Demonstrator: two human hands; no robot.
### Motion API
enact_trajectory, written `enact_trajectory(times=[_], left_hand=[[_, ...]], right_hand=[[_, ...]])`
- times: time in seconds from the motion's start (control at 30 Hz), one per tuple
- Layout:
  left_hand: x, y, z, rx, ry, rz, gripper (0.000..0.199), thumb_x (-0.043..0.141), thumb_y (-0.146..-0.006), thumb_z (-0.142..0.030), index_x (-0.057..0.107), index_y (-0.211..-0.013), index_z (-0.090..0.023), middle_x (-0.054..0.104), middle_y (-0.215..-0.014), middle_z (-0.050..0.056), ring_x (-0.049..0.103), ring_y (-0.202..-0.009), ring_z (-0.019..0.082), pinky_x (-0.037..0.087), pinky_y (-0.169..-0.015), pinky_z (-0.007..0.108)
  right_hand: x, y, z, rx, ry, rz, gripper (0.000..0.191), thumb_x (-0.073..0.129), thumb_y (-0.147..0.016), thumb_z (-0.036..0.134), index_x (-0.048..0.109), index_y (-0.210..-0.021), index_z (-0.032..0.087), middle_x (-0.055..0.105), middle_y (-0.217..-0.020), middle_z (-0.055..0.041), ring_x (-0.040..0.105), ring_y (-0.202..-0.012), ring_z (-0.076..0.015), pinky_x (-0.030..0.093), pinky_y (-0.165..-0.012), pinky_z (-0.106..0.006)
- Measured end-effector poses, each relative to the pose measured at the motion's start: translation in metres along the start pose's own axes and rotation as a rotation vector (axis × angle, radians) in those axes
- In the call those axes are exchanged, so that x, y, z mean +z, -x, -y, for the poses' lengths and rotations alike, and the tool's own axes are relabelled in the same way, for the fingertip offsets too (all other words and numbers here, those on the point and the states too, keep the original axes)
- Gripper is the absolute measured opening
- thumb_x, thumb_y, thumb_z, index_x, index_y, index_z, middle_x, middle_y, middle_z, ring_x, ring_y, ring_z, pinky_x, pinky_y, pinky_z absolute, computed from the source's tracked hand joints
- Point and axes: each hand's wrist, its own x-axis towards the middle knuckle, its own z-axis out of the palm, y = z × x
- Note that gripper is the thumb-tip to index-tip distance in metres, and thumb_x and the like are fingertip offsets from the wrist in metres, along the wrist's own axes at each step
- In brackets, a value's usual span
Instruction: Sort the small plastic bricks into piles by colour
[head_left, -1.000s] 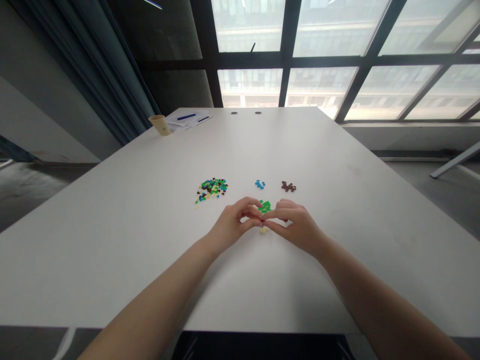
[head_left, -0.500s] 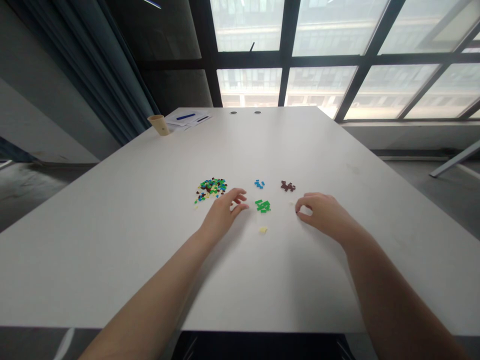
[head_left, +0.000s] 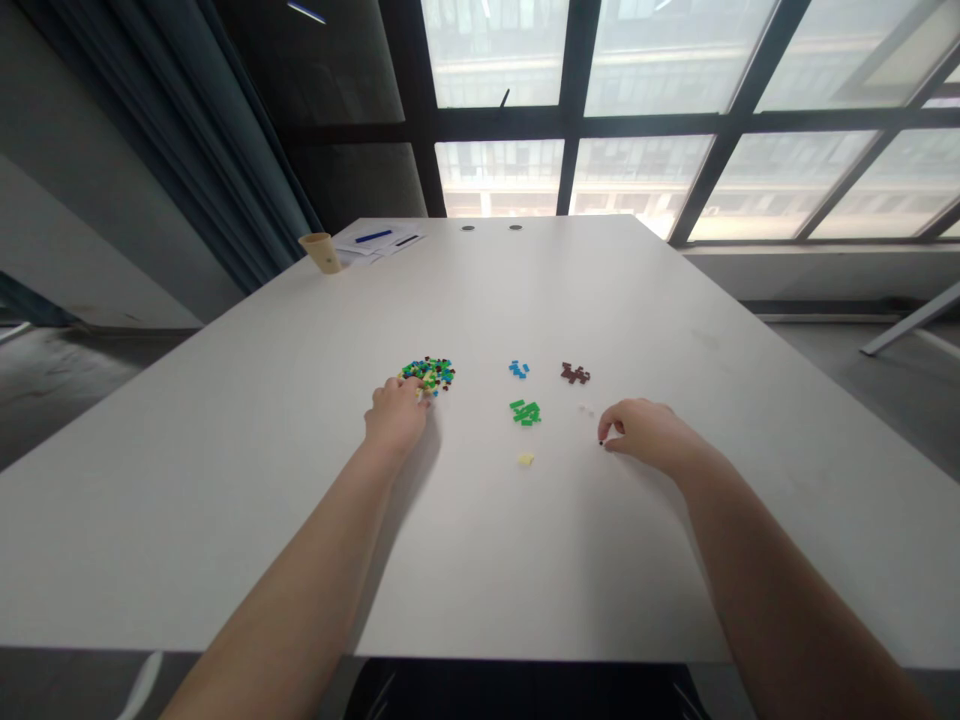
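Note:
My left hand (head_left: 396,408) is at the near-left edge of a mixed pile of small building bricks (head_left: 436,372) in green, blue, yellow and dark brown. Its fingers curl down into the pieces, and what lies between the fingertips is hidden. My right hand (head_left: 643,430) pinches a tiny dark brick (head_left: 601,442) at the tabletop, thumb and index finger closed. Just left of that hand lie small whitish pieces (head_left: 586,410). Between the hands are separate groups of blue bricks (head_left: 519,369), green bricks (head_left: 526,412) and pale yellow bricks (head_left: 526,459); brown bricks (head_left: 575,373) sit farther right.
All of this rests on a long white table (head_left: 480,560). Toward its far left stand a beige paper cup (head_left: 323,254) and papers (head_left: 364,248) with a blue pen (head_left: 373,236) on them. Windows rise beyond the far edge.
My left hand has moved left, from beside the green bricks to the mixed pile. My right hand has come slightly nearer to me, and whitish pieces now show beside it.

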Motion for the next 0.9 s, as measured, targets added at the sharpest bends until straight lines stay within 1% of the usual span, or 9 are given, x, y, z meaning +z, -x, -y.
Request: enact_trajectory(times=[0.1,0.17,0.23,0.33,0.4,0.47,0.57,0.77,0.9], left_hand=[[0.004,-0.004,0.005,0.043,-0.012,-0.029,0.034,0.043,-0.080,-0.026,0.057,-0.112,-0.021,0.055,-0.111,0.012,0.051,-0.103,0.028,0.044,-0.083,0.040],[0.007,-0.006,0.009,0.084,-0.011,-0.046,0.032,0.043,-0.080,-0.024,0.059,-0.107,-0.019,0.056,-0.108,0.013,0.052,-0.100,0.028,0.044,-0.082,0.040],[0.010,-0.009,0.012,0.117,0.004,-0.064,0.029,0.043,-0.079,-0.023,0.060,-0.102,-0.017,0.057,-0.104,0.014,0.053,-0.098,0.028,0.044,-0.082,0.040],[0.014,-0.013,0.013,0.148,0.042,-0.092,0.026,0.043,-0.078,-0.021,0.062,-0.096,-0.015,0.058,-0.100,0.013,0.054,-0.094,0.027,0.043,-0.084,0.039],[0.016,-0.016,0.013,0.170,0.080,-0.091,0.024,0.043,-0.077,-0.018,0.063,-0.090,-0.015,0.059,-0.098,0.013,0.055,-0.093,0.026,0.042,-0.086,0.039],[0.017,-0.019,0.013,0.194,0.121,-0.076,0.021,0.043,-0.075,-0.017,0.063,-0.082,-0.015,0.060,-0.095,0.013,0.055,-0.091,0.025,0.042,-0.086,0.037],[0.017,-0.021,0.013,0.214,0.153,-0.064,0.018,0.044,-0.074,-0.018,0.062,-0.075,-0.016,0.062,-0.089,0.011,0.057,-0.086,0.024,0.044,-0.083,0.035],[0.017,-0.021,0.015,0.216,0.142,-0.039,0.017,0.044,-0.071,-0.016,0.061,-0.071,-0.015,0.063,-0.089,0.012,0.058,-0.083,0.023,0.044,-0.079,0.034],[0.017,-0.020,0.015,0.214,0.160,-0.026,0.022,0.040,-0.071,-0.015,0.062,-0.077,-0.015,0.064,-0.086,0.012,0.058,-0.083,0.023,0.044,-0.079,0.035]], right_hand=[[-0.003,0.004,-0.003,-0.002,-0.017,-0.077,0.017,0.053,-0.070,0.017,0.069,-0.074,0.023,0.064,-0.077,-0.0033,0.054,-0.070,-0.0148,0.032,-0.061,-0.025],[-0.006,0.008,-0.002,-0.048,-0.065,-0.138,0.017,0.052,-0.070,0.016,0.067,-0.072,0.021,0.062,-0.073,-0.0030,0.053,-0.066,-0.0143,0.033,-0.060,-0.024],[-0.007,0.012,0.003,-0.145,-0.141,-0.181,0.015,0.051,-0.069,0.015,0.065,-0.069,0.020,0.060,-0.069,-0.0020,0.051,-0.062,-0.0130,0.033,-0.057,-0.023],[-0.003,0.017,0.022,-0.311,-0.248,-0.206,0.013,0.050,-0.069,0.013,0.061,-0.068,0.019,0.057,-0.067,-0.0007,0.049,-0.060,-0.0113,0.033,-0.055,-0.022],[0.004,0.019,0.039,-0.389,-0.293,-0.202,0.014,0.050,-0.069,0.010,0.061,-0.070,0.019,0.057,-0.068,-0.0003,0.049,-0.062,-0.0109,0.033,-0.058,-0.022],[0.012,0.020,0.054,-0.470,-0.319,-0.159,0.016,0.049,-0.070,0.008,0.060,-0.072,0.019,0.058,-0.068,0.0000,0.049,-0.063,-0.0106,0.034,-0.060,-0.021],[0.022,0.020,0.069,-0.559,-0.313,-0.102,0.016,0.048,-0.071,0.007,0.060,-0.075,0.018,0.058,-0.067,-0.0003,0.048,-0.063,-0.0105,0.033,-0.059,-0.022],[0.025,0.022,0.076,-0.603,-0.268,-0.064,0.016,0.047,-0.072,0.008,0.060,-0.076,0.018,0.057,-0.067,-0.0011,0.048,-0.064,-0.0112,0.032,-0.060,-0.022],[0.023,0.023,0.076,-0.597,-0.259,-0.075,0.016,0.047,-0.072,0.007,0.059,-0.076,0.017,0.057,-0.067,-0.0014,0.048,-0.064,-0.0114,0.032,-0.060,-0.023]])
